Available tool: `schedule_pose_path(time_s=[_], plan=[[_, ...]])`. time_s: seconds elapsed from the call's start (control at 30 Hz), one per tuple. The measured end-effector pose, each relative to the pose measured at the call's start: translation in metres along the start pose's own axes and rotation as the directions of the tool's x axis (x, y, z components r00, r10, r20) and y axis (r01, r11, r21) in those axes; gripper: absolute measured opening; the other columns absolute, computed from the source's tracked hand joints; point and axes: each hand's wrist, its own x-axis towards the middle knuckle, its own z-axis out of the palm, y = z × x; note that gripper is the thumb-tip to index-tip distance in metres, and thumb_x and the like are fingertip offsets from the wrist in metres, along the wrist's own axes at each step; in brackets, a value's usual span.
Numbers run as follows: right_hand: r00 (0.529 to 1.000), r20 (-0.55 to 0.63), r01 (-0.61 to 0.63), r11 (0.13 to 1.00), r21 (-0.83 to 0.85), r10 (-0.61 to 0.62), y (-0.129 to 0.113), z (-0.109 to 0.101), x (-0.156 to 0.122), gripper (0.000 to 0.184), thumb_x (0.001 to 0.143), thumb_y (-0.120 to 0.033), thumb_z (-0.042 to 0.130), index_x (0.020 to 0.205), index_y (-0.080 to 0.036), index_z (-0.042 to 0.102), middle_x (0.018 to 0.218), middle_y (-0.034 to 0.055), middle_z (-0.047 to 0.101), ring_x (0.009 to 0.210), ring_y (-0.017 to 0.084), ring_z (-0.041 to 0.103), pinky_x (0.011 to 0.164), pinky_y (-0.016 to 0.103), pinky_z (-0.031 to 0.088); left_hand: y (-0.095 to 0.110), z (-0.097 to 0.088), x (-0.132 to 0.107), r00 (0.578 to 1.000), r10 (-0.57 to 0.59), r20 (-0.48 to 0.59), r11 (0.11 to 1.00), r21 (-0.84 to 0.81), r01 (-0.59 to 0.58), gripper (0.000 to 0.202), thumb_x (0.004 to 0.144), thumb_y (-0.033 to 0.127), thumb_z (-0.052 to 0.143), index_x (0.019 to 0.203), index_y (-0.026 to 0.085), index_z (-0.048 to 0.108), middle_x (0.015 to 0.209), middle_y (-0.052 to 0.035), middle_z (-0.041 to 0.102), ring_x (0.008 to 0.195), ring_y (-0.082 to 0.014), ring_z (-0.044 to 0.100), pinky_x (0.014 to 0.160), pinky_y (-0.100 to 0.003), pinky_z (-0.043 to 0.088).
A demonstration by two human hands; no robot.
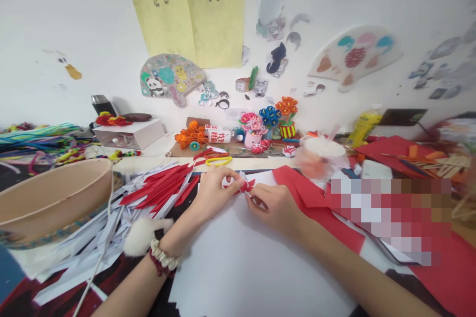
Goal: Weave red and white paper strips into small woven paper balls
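Inspected from the left: loose white strips lie heaped on the counter; red strips fan beside them, apparently unused. The left hand pinches a small red-and-white paper piece at the far end of a white sheet; the right hand pinches its near side. I judge it part-formed, ends jutting out. Behind, red-and-white ornaments look complete. Rightmost, red sheets lie flat.

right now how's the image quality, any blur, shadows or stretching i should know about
Head view: light is soft, with a faint shadow on the white paper below the right hand; head view, far right: pale sticks are smeared; head view, far left: the tan basin looks stretched; head view, lower right: a pixelated patch hides what lies beneath.
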Motion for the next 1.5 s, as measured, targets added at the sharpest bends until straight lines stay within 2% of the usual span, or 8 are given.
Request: schedule_pose_path(time_s=[0.13,0.3,0.57,0.7,0.97,1.1,1.23,1.5], plan=[[1.000,0.010,-0.005,1.000,0.011,0.005,0.000,0.000,-0.001,0.025,0.088,-0.018,0.048,0.064,-0.017,0.054,0.053,-0.0028,0.053,0.044,0.007,0.040,0.046,0.021,0.027,0.000,-0.002,-0.003,0.998,0.063,0.017,0.990,0.123,-0.065,0.018,0.080,0.041,0.068,0.074,0.023,0.069,0.088,-0.0015,0.069,0.092,-0.0243,0.057,0.081,-0.037,0.035],[0.999,0.016,-0.029,0.999,0.029,0.029,-0.001,-0.001,0.000,0.024,0.086,-0.017,0.048,0.062,-0.017,0.053,0.053,-0.0033,0.052,0.043,0.007,0.039,0.045,0.021,0.027,0.002,-0.004,-0.006,0.988,0.141,0.058,0.971,0.187,-0.150,0.023,0.080,0.047,0.067,0.077,0.025,0.070,0.086,-0.0015,0.067,0.092,-0.0246,0.054,0.082,-0.039,0.032],[0.989,0.077,-0.137,0.977,0.166,0.125,-0.002,-0.001,0.000,0.020,0.086,-0.018,0.050,0.066,-0.018,0.051,0.057,-0.0028,0.053,0.047,0.008,0.042,0.046,0.019,0.032,-0.003,-0.006,-0.006,0.971,0.224,0.082,0.949,0.208,-0.236,0.016,0.083,0.042,0.066,0.085,0.026,0.070,0.087,-0.0008,0.066,0.091,-0.0227,0.054,0.081,-0.037,0.031],[0.983,0.113,-0.166,0.959,0.228,0.143,-0.002,-0.003,0.002,0.019,0.084,-0.016,0.050,0.066,-0.019,0.049,0.057,-0.0032,0.051,0.047,0.008,0.043,0.046,0.018,0.034,-0.002,-0.004,-0.006,0.977,0.206,0.043,0.957,0.199,-0.211,0.011,0.083,0.036,0.067,0.080,0.025,0.069,0.084,0.0005,0.067,0.089,-0.0223,0.055,0.079,-0.036,0.029],[0.973,0.094,-0.229,0.940,0.252,0.211,-0.001,-0.004,0.003,0.022,0.084,-0.018,0.052,0.062,-0.019,0.047,0.053,-0.0043,0.049,0.046,0.008,0.042,0.046,0.019,0.033,-0.007,-0.002,-0.003,0.994,0.105,0.010,0.992,0.069,-0.105,0.011,0.082,0.031,0.068,0.077,0.021,0.069,0.084,-0.0012,0.069,0.090,-0.0224,0.059,0.075,-0.032,0.035],[0.969,0.131,-0.236,0.934,0.270,0.207,-0.001,-0.004,0.003,0.019,0.084,-0.018,0.051,0.065,-0.019,0.049,0.056,-0.0036,0.049,0.048,0.009,0.043,0.047,0.019,0.033,-0.002,0.002,-0.005,0.997,0.078,0.000,0.991,0.105,-0.078,0.011,0.079,0.032,0.071,0.077,0.022,0.070,0.086,-0.0020,0.067,0.092,-0.0238,0.056,0.074,-0.032,0.034],[0.969,0.161,-0.231,0.923,0.307,0.188,0.000,-0.005,0.003,0.016,0.083,-0.016,0.050,0.067,-0.019,0.048,0.059,-0.0032,0.050,0.050,0.009,0.044,0.049,0.019,0.035,0.006,0.003,-0.008,0.996,0.089,0.006,0.983,0.158,-0.088,0.011,0.083,0.033,0.067,0.078,0.023,0.069,0.087,-0.0011,0.066,0.091,-0.0233,0.054,0.076,-0.035,0.030],[0.953,0.210,-0.283,0.895,0.345,0.220,0.003,-0.005,0.003,0.019,0.082,-0.016,0.051,0.065,-0.020,0.044,0.055,-0.0044,0.046,0.048,0.008,0.042,0.047,0.019,0.034,0.008,0.000,-0.008,0.999,0.030,0.015,0.997,0.067,-0.031,0.012,0.086,0.025,0.062,0.075,0.020,0.065,0.089,-0.0024,0.065,0.094,-0.0232,0.052,0.073,-0.031,0.032]])
